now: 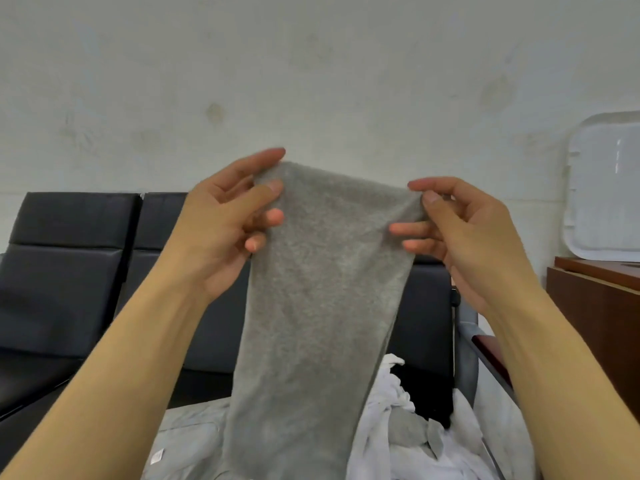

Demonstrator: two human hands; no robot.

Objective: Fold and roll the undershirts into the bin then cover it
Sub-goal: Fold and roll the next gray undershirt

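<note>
A grey undershirt (311, 306) hangs lengthwise in front of me, folded into a long narrow strip. My left hand (235, 220) pinches its top left corner between thumb and forefinger. My right hand (460, 230) pinches the top right corner the same way. The strip's lower end drops onto a heap of white and grey undershirts (398, 420) at the bottom of the view. No bin is visible. A white plastic lid (609, 188) leans against the wall at the right.
Black padded seats (69, 271) run along the pale wall behind the cloth. A brown wooden cabinet (595, 306) stands at the right and carries the lid. A grey metal armrest post (465, 341) rises beside the heap.
</note>
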